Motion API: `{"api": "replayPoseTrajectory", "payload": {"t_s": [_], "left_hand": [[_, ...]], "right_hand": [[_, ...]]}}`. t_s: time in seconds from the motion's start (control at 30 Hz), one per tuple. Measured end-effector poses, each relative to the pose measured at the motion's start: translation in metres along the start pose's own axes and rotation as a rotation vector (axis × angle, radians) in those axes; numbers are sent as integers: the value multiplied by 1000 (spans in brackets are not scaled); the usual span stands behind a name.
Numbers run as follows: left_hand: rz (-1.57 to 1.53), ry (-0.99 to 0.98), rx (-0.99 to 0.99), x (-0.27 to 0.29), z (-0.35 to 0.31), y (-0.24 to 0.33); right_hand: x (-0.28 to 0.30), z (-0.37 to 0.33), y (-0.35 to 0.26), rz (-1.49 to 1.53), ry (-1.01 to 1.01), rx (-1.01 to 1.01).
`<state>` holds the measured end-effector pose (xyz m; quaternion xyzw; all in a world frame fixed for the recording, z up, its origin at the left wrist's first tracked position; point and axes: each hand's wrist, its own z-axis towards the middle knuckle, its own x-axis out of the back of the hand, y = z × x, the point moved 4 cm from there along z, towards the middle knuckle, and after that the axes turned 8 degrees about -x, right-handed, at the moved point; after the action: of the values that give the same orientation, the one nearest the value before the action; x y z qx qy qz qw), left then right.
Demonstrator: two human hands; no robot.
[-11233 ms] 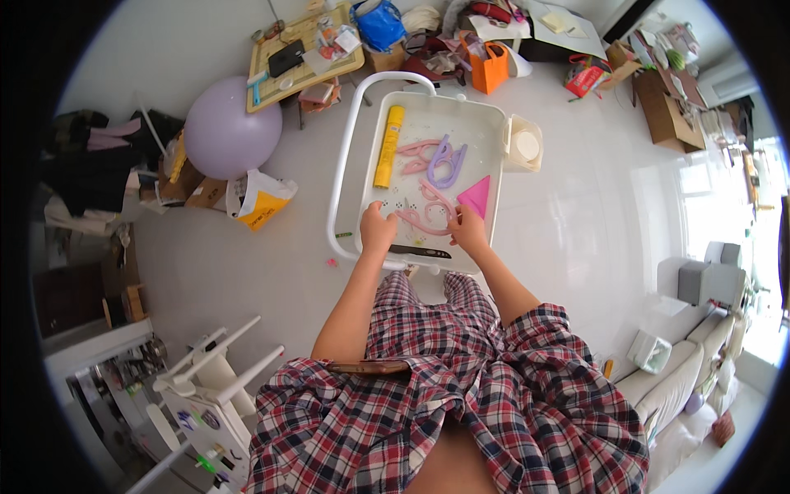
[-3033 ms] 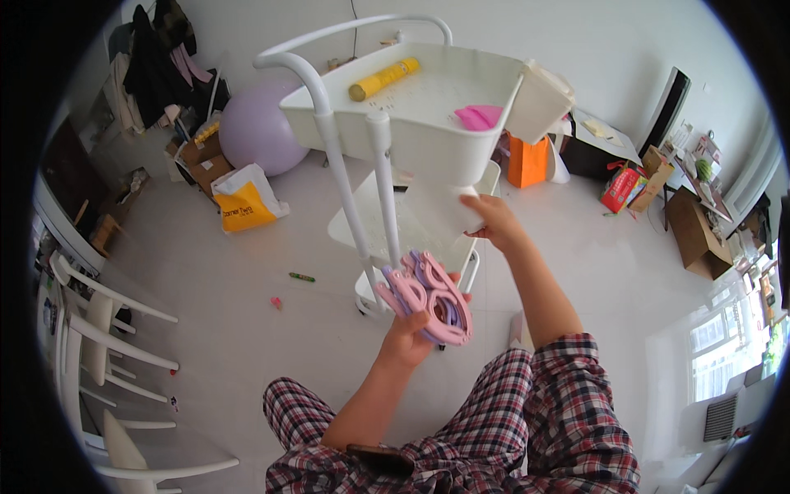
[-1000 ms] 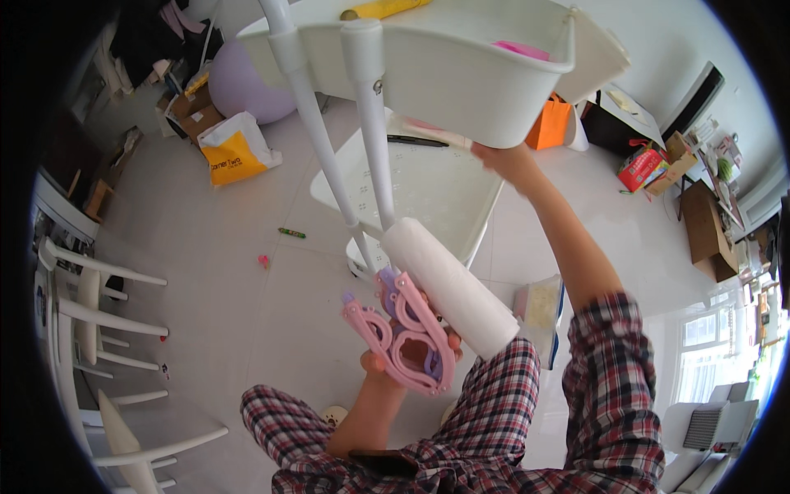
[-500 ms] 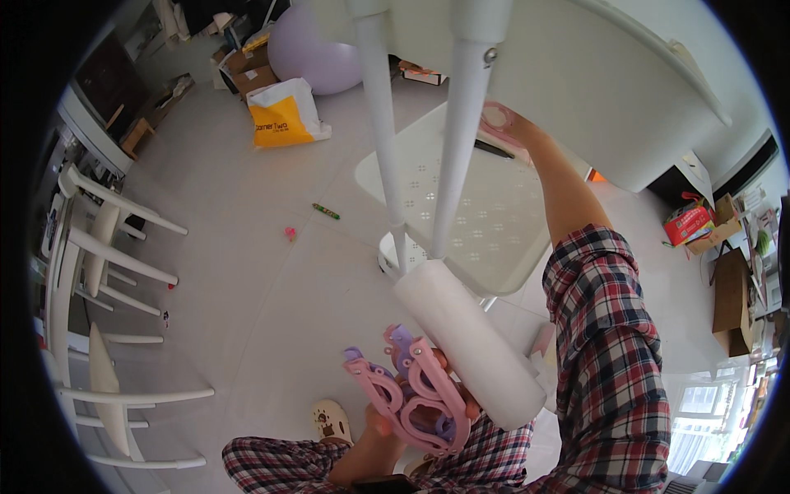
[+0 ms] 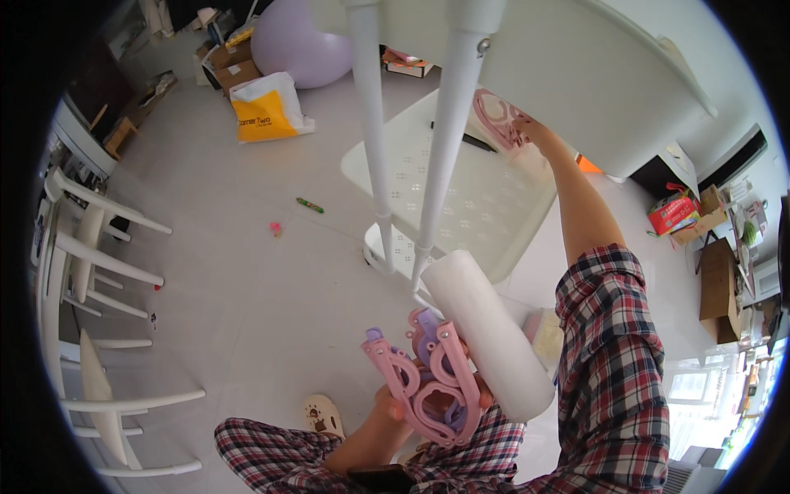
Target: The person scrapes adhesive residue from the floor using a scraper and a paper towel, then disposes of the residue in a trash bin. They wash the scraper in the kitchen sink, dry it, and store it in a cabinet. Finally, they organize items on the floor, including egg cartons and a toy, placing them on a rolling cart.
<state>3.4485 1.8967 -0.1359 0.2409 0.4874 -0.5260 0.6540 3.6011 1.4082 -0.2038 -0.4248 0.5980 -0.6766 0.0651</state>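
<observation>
My left hand (image 5: 390, 408) is closed around a stack of pink and purple plastic pieces (image 5: 436, 387) with round openings, held low in front of me. A thick white roll (image 5: 494, 337) slants just behind them, close to my fingertips; whether my hand supports it I cannot tell. My right arm stretches forward over a white perforated shelf (image 5: 494, 230). At its far right edge my right hand (image 5: 527, 132) grips a flat pink plastic piece (image 5: 495, 115) with openings. A black pen-like stick (image 5: 477, 143) lies near that piece on the shelf.
Two white tubes (image 5: 448, 140) rise in front of the shelf toward a large white panel (image 5: 568, 82). White chairs (image 5: 107, 272) stand on the left. A purple ball (image 5: 300, 45), a yellow-white bag (image 5: 270, 111) and a small green stick (image 5: 310, 205) are on the floor.
My right hand has brought the flat pink piece further into sight at the shelf's far edge. The stacked pieces have shifted slightly right and up, and the view has moved a little.
</observation>
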Motion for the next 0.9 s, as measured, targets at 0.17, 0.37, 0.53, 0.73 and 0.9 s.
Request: {"api": "replayPoseTrajectory", "payload": {"t_s": [0.17, 0.37, 0.53, 0.73, 0.9], "left_hand": [[-15, 10, 35, 0, 4, -2], [-25, 10, 62, 1, 5, -2], [-40, 18, 79, -1, 3, -1], [-34, 26, 118, -7, 4, 0], [-36, 37, 143, -8, 7, 3]], "right_hand": [[9, -32, -30, 128, -27, -87], [13, -36, -35, 143, 34, -67], [-6, -28, -6, 40, -57, -162], [-4, -29, -6, -139, -54, -278], [7, -84, -83, -122, 181, -301]]}}
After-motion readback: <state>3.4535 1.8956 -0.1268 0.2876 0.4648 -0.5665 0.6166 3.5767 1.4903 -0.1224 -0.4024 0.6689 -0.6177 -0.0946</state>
